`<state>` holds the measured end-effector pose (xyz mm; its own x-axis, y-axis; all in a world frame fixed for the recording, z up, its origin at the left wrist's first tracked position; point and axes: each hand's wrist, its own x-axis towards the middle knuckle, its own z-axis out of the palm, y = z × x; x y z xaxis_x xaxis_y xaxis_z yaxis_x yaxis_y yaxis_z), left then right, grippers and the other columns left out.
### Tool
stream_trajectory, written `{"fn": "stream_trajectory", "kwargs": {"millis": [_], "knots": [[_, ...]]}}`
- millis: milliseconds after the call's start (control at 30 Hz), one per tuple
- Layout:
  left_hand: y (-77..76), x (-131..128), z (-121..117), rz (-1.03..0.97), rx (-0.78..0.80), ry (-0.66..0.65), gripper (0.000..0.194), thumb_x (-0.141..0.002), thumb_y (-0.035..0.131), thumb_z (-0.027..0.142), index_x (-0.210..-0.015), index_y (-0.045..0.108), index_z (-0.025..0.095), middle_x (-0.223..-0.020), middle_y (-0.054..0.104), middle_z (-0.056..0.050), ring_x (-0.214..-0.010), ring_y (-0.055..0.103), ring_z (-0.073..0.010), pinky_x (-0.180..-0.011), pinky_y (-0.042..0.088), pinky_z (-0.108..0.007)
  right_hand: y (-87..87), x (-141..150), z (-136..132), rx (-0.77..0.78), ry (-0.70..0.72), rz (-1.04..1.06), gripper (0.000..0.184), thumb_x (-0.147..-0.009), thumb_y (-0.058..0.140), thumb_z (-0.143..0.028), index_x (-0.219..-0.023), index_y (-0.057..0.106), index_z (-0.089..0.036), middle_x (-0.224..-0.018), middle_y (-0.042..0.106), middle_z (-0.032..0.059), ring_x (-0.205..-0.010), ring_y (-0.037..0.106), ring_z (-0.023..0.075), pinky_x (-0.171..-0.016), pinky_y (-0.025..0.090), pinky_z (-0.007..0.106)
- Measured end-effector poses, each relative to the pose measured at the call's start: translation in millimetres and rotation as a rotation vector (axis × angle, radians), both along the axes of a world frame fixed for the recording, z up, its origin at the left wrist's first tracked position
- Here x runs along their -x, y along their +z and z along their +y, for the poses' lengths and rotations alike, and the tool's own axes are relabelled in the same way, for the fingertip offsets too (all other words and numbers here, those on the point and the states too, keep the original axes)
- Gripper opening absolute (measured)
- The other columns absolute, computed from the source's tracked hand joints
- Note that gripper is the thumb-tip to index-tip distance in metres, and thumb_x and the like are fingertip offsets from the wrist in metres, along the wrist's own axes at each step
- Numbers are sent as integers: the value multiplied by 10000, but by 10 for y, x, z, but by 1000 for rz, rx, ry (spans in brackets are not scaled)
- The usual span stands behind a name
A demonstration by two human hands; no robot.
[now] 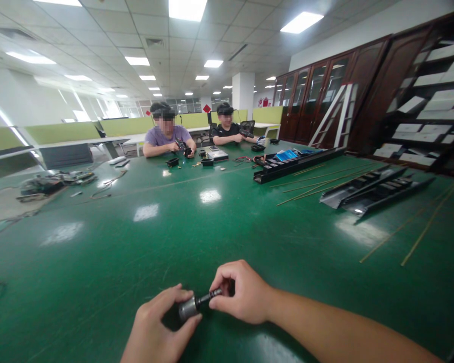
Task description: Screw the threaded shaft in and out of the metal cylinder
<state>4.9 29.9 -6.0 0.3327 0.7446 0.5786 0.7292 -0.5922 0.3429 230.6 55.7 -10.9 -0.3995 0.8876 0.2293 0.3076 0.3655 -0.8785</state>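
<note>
A small metal cylinder (189, 306) is held low over the green table (212, 232), its long axis running left-right. The left hand (155, 327) grips the thick end; the right hand (242, 292) pinches what seems a thin shaft.

1. Left hand (157, 327) cups a small grey metal cylinder (188, 307); right hand (242, 292) pinches its dark shaft end (214, 294).
2. Both hover low over the green table (196, 237).
3. Far end: two seated people (168, 135) handling small black parts (details too small).
4. Right: black rails (371, 189), thin rods (431, 219), a dark cabinet (325, 91).
</note>
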Motion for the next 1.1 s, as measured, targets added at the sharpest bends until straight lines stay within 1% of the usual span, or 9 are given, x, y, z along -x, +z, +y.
{"fn": "stream_trajectory", "kwargs": {"millis": [267, 533, 733, 1000, 1100], "knots": [[-39, 52, -2, 40, 54, 2, 229, -711, 779, 311, -928, 707, 290, -880, 780, 41, -872, 759, -243, -756, 648, -354, -9, 7, -2, 5, -4, 2, 111, -667, 773, -212, -731, 713, -145, -584, 599, -22, -543, 542, 111, -537, 382, 211], [-39, 54, -10, 50, 63, 18, 234, -699, 789, 320, -921, 720, 288, -886, 782, 29, -866, 760, -255, -744, 651, -363, 17, 7, -14, 19, -8, -3, 110, -664, 774, -204, -728, 710, -142, -588, 604, -21, -534, 539, 107, -524, 378, 205], [-62, 73, 2, 45, 66, 25, 254, -697, 796, 339, -934, 718, 295, -901, 782, 33, -881, 758, -253, -760, 648, -361, -6, 5, -8, 3, -5, -4, 102, -674, 771, -209, -727, 707, -149, -591, 604, -23, -543, 547, 110, -539, 388, 211], [-28, 69, 16, 37, 68, 19, 238, -704, 796, 354, -921, 719, 294, -889, 782, 38, -868, 760, -242, -746, 647, -331, -13, 0, 3, 19, -13, 5, 112, -672, 776, -213, -737, 712, -148, -587, 607, -23, -535, 546, 108, -537, 393, 211], [-28, 65, 17, 42, 71, 27, 234, -703, 795, 344, -919, 718, 296, -890, 782, 42, -862, 761, -241, -745, 648, -336, -5, -7, -3, 19, -14, 10, 117, -674, 777, -218, -740, 714, -145, -587, 608, -21, -537, 546, 109, -537, 394, 212]]}}
